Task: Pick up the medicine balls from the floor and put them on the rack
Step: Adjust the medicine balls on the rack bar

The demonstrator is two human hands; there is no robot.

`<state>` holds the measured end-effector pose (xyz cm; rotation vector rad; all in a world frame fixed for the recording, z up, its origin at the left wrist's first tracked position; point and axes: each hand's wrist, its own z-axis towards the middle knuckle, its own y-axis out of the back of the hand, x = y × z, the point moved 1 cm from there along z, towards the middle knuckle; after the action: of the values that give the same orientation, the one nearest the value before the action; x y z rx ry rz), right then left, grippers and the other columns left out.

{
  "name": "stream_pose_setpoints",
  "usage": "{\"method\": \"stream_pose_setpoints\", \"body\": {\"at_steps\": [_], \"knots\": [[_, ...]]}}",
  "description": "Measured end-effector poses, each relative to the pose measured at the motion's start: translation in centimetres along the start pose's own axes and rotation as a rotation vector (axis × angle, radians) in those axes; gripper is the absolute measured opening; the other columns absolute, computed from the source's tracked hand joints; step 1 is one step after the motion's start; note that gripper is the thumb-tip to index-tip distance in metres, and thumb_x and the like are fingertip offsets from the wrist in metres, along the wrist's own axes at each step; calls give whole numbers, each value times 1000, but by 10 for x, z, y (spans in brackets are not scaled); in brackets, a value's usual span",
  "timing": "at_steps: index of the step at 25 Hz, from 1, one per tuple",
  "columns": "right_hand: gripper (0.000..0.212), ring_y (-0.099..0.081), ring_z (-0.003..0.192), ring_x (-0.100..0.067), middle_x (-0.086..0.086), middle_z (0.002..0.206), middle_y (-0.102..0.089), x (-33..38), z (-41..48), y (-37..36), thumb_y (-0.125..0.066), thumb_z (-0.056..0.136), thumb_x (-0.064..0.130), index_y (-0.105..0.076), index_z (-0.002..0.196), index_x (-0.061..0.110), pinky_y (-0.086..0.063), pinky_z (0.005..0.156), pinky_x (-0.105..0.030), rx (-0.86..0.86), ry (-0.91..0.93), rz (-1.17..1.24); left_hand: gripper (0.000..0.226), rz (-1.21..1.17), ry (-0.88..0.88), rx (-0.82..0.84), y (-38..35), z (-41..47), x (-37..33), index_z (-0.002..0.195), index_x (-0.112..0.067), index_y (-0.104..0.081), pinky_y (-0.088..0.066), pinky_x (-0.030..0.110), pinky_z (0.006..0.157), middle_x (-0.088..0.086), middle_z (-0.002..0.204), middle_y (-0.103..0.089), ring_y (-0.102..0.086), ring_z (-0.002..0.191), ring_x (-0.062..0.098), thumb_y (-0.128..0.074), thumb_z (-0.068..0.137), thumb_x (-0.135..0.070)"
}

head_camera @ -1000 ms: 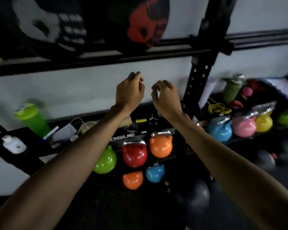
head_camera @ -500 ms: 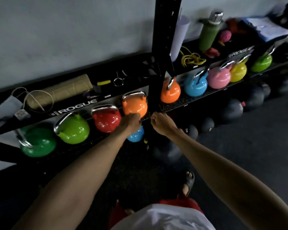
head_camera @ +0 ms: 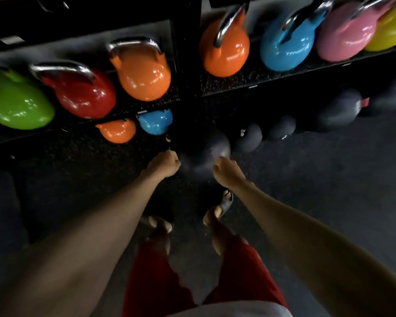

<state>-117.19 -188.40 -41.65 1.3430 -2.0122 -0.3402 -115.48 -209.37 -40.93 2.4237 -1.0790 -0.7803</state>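
A dark medicine ball lies on the black floor at the foot of the rack's upright post. Both my arms stretch down towards it. My left hand hangs just left of the ball with its fingers loosely curled and holds nothing. On the ball's right side is my right hand, thumb up near the ball; its fingers are hidden behind the hand. Neither hand plainly touches the ball. More dark medicine balls line the floor under the right shelf.
Coloured kettlebells fill the shelves: green, red, orange, orange, blue, pink. Two small kettlebells sit lower down. My sandalled feet stand just behind the ball.
The view has tipped from the wall and shelves down to the floor. Both hands have dropped from shelf height to either side of the nearest medicine ball.
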Motion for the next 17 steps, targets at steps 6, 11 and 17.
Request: {"method": "stream_pose_setpoints", "body": {"at_steps": [6, 11, 17], "knots": [[39, -57, 106, -41, -22, 124, -61, -91, 125, -67, -43, 101, 31, -61, 124, 6, -39, 81, -38, 47, -227, 148, 32, -261, 238, -19, -74, 143, 37, 104, -6, -65, -55, 44, 92, 17, 111, -68, -65, 105, 35, -50, 98, -34], [58, -59, 110, -34, -14, 121, -61, -172, 231, -121, -49, 94, 57, -56, 131, 14, -53, 93, -57, -104, -611, 731, 64, -436, 336, -174, -114, 271, 74, 131, -20, -53, -43, 46, 106, 11, 139, -53, -50, 127, 33, -55, 86, -65], [61, -61, 101, -32, -9, 110, -65, -249, 328, -197, -48, 87, 74, -65, 119, 25, -46, 101, -59, -33, -726, 1310, 71, -581, 146, -217, -122, 395, 73, 140, -25, -51, -38, 27, 106, -6, 133, -54, -51, 123, 15, -56, 85, -70]]}}
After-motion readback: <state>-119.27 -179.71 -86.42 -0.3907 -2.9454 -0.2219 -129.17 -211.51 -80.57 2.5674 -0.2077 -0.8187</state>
